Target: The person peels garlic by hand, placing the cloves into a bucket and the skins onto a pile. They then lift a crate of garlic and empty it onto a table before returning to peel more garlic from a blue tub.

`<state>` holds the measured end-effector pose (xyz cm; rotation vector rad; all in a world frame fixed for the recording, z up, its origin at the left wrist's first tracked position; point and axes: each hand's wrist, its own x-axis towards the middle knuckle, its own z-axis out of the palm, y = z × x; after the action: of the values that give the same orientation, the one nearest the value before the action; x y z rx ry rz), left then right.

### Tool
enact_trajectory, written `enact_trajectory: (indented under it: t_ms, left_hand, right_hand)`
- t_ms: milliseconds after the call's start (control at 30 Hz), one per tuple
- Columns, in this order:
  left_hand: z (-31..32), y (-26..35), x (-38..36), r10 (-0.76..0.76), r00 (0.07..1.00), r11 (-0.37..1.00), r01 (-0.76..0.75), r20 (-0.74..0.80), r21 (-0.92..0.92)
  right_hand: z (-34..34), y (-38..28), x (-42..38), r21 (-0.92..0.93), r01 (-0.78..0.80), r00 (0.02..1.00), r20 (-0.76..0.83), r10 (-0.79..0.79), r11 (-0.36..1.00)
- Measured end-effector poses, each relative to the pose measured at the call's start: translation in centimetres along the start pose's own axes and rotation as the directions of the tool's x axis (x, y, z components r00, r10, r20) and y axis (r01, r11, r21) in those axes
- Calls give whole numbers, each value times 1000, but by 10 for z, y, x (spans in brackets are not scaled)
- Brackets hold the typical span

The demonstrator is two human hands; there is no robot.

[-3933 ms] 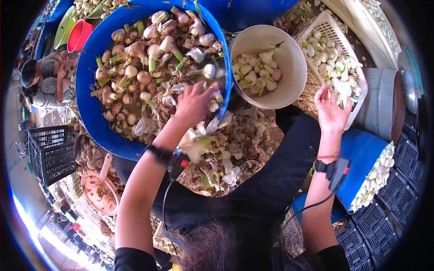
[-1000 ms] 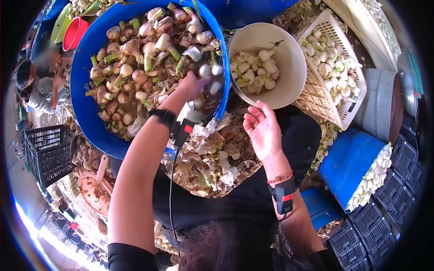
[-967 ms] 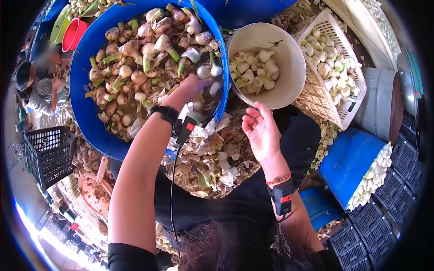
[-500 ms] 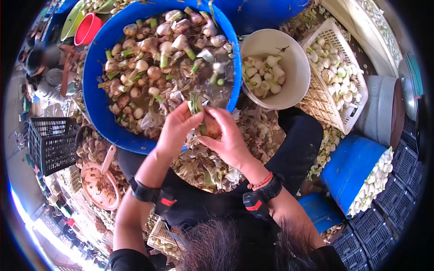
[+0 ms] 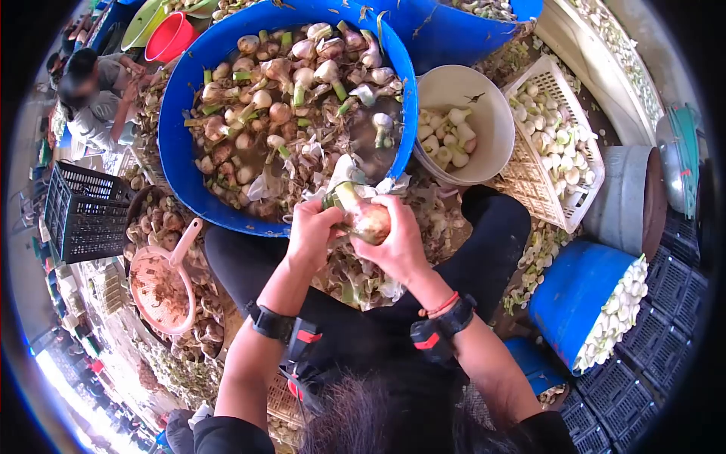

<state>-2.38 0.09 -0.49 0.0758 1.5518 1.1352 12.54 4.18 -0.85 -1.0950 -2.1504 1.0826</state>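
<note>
My right hand (image 5: 401, 238) is wrapped round a garlic bulb (image 5: 372, 224), its brownish base toward the palm and its cut green stem pointing up and left. Against the stem side, my left hand (image 5: 311, 233) pinches loose outer skin of the same bulb, with its fingertips partly hidden. Both hands are just below the near rim of a large blue tub (image 5: 178, 178). Unpeeled garlic bulbs (image 5: 280, 113) with short stems float in murky water inside it. Shed skins (image 5: 367, 284) are heaped under my hands, between my legs.
A white bucket (image 5: 491, 144) with peeled bulbs stands right of the tub, beside a cream crate (image 5: 594, 185) of peeled garlic. A tipped blue barrel (image 5: 563, 295) is at right. To the left are a pink strainer (image 5: 185, 291), a black crate (image 5: 87, 216) and a seated person (image 5: 94, 110).
The view has shifted, showing the tub's far side more. The bulb has turned, showing its pale stem and brown base, and loose skin now stands out between my hands.
</note>
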Motion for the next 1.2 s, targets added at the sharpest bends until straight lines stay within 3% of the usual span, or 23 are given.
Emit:
enact_trajectory:
  t_ms: [33, 67, 100, 133, 200, 233, 267, 300, 333, 400, 467, 533, 600, 667, 700, 733, 767, 800, 933, 1033, 1067, 1133, 1200]
  left_hand:
    - [-5, -3, 1, -46, 998, 996, 48, 40, -72]
    - [-9, -4, 3, -85, 993, 985, 96, 82, -141]
    - [-9, -2, 2, -81, 994, 986, 92, 79, -140]
    - [-7, -1, 1, -84, 991, 973, 104, 100, -208]
    - [-2, 1, 0, -86, 989, 954, 117, 121, -275]
    - [0, 1, -2, -5, 988, 998, 14, 154, -61]
    - [1, 1, -4, 65, 977, 984, -97, 202, 153]
    - [5, 7, -7, -3, 966, 995, 30, 259, -100]
    - [5, 11, -8, -6, 966, 995, 32, 257, -97]
    - [4, 15, -7, -96, 916, 960, 189, 390, -209]
    - [2, 9, -8, -82, 906, 929, 221, 416, -297]
    - [2, 6, -15, 24, 864, 847, 250, 504, -468]
    - [9, 0, -16, 55, 902, 891, 149, 429, -429]
    - [22, 8, -23, 71, 969, 946, 9, 236, -323]
    - [5, -2, -19, 16, 924, 961, 91, 382, -261]
    - [2, -12, -22, -59, 886, 856, 282, 460, -433]
    - [-4, -14, -21, -149, 852, 738, 433, 502, -517]
    - [-6, -8, -22, -221, 801, 589, 564, 556, -579]
    - [-15, -22, -8, -162, 837, 430, 537, 523, -726]
    - [1, -20, -5, -360, 930, 739, 333, 75, -585]
    - [20, -18, -11, -74, 990, 881, 9, -121, -473]
    - [9, -20, -3, 5, 977, 908, -93, -212, -408]
    - [-13, -30, 11, 101, 987, 890, -145, -124, -433]
  right_hand:
    - [0, 6, -1, 416, -292, 956, 164, 245, 861]
    - [2, 12, -2, 684, -545, 836, 405, 369, 485]
    - [8, 22, -4, 763, -472, 878, 359, 317, 442]
    - [13, 28, -6, 763, -472, 878, 359, 317, 441]
    - [16, 30, -5, 471, -254, 967, 143, 211, 845]
    - [9, 24, -4, 357, -102, 993, 96, 72, 928]
    - [7, 24, -4, 359, -106, 992, 98, 76, 927]
    - [6, 25, -5, 599, -287, 956, 221, 190, 748]
    - [6, 25, -6, 755, -448, 894, 367, 257, 479]
    - [10, 29, -12, 775, -466, 882, 373, 287, 427]
    - [4, 22, -12, 807, -556, 758, 591, 276, -200]
    - [2, 22, -5, 759, -608, 700, 651, 294, -233]
    - [0, 23, 0, 655, -697, 572, 753, 324, -291]
    - [-2, 25, -9, 691, -669, 635, 723, 274, -273]
    - [-1, 24, -13, 745, -662, 698, 653, 294, -81]
    - [0, 22, -16, 768, -631, 759, 581, 295, 110]
    - [-5, 23, -15, 758, -648, 724, 642, 253, -70]
    - [-8, 20, -13, 759, -647, 725, 640, 253, -67]
    - [-6, 22, -15, 760, -638, 761, 597, 252, 125]
    - [-9, 24, -13, 733, -640, 768, 599, 225, 232]
    - [-11, 24, -13, 715, -649, 761, 615, 206, 262]
    - [-13, 23, -16, 703, -640, 766, 613, 194, 309]
    - [-21, 12, -16, 652, -758, 649, 756, 83, -12]
